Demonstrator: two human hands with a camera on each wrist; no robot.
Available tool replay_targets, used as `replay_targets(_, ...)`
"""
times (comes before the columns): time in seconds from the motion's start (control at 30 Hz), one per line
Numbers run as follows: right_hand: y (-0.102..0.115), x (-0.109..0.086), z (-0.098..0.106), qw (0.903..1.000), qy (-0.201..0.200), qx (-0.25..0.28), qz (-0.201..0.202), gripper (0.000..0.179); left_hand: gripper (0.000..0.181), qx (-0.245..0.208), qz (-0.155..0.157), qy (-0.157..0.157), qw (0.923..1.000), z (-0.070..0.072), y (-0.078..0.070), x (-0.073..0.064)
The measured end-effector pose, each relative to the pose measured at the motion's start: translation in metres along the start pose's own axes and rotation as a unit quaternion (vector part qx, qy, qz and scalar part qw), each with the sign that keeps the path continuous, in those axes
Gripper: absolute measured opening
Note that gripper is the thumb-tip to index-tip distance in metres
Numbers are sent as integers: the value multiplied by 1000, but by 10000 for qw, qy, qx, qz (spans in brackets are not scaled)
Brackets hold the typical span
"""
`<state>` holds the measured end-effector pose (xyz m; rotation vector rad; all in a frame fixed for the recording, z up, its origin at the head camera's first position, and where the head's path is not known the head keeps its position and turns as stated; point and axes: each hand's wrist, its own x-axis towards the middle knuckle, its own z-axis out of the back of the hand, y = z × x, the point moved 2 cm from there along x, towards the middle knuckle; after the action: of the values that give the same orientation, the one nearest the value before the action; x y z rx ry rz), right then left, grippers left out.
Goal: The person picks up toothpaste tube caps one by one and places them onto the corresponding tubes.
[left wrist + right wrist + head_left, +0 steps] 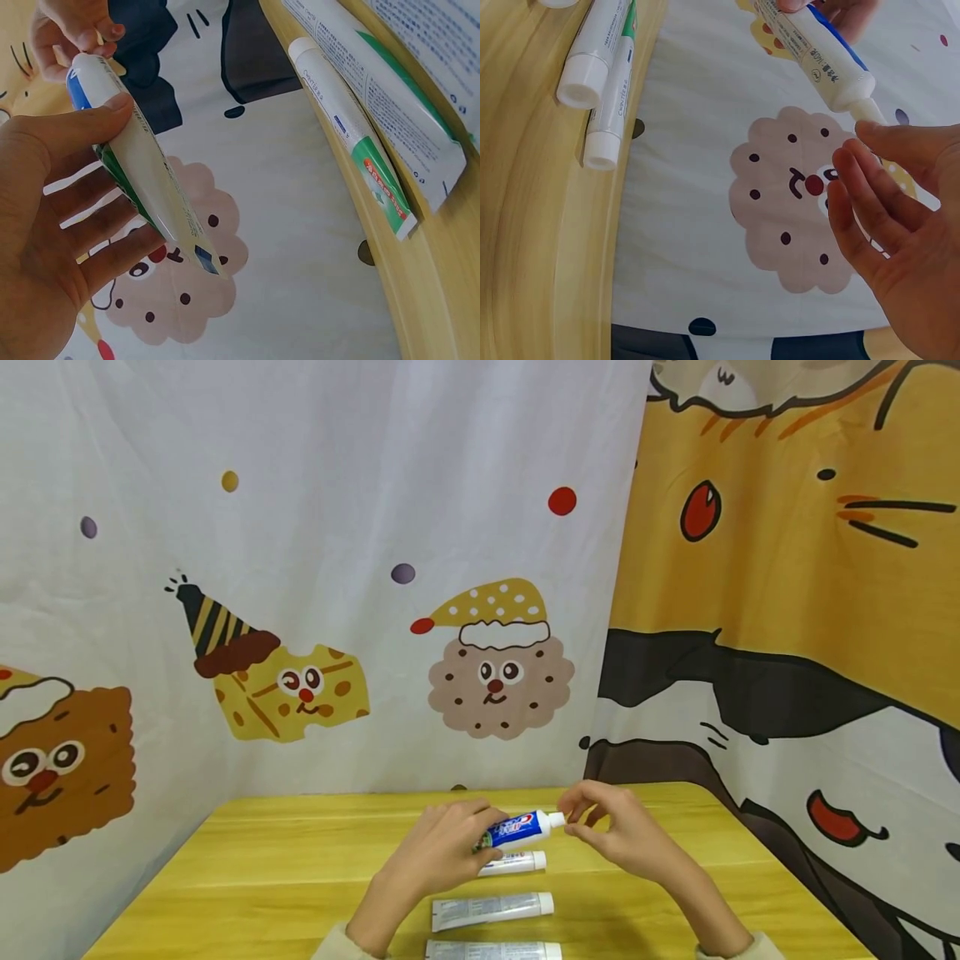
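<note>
Above the table, my left hand point(450, 843) grips a blue-and-white toothpaste tube point(517, 829), its capped end pointing right. The left wrist view shows my thumb point(112, 114) across the tube's pale back, with the fingers around the other side. My right hand point(618, 827) is at the small white cap point(868, 111), thumb and fingertips pinching its end; the far side of the cap is hidden behind the thumb. Just below the held tube lies a white toothpaste tube point(521, 862) with a green end, partly covered by my left hand in the head view.
Two more tubes lie nearer on the wooden table point(300, 877): a silvery-white tube point(491, 910) and another pale tube point(495, 951) cut off by the frame's lower edge. Their caps all face right. A cartoon-printed curtain point(337, 527) hangs behind the table and along its sides.
</note>
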<state>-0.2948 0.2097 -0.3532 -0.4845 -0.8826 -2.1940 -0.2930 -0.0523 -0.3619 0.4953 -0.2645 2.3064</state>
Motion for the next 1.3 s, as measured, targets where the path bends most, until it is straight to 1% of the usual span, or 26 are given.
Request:
replay_targets(0.23,0,0,0,9999,59,-84,-119,14,36,4,11,38,10000,0,0,0)
replay_targets(0.5,0,0,-1,9995,200,-65,-229,4,36,-16,2,-14,10000,1,0,-1)
replay_targets(0.77,-1,2,0,9986,246,-127,-448,4,37,-31,-15,-50,10000,0,2,-1)
replay_targets(0.87,-1,2,-1,9991,217,-62,-364,14,36,-35,-18,-25,10000,0,2,-1)
replay_targets(0.97,0,1,-1,9998,153,-37,-149,21,36,-39,-28,2,10000,0,1,0)
replay_targets(1.1,1,1,-1,9999,96,-60,-22,19,36,-12,-38,34,10000,0,1,1)
replay_targets(1.3,1,0,-1,9997,174,-71,-125,6,36,23,-49,51,10000,-1,1,1)
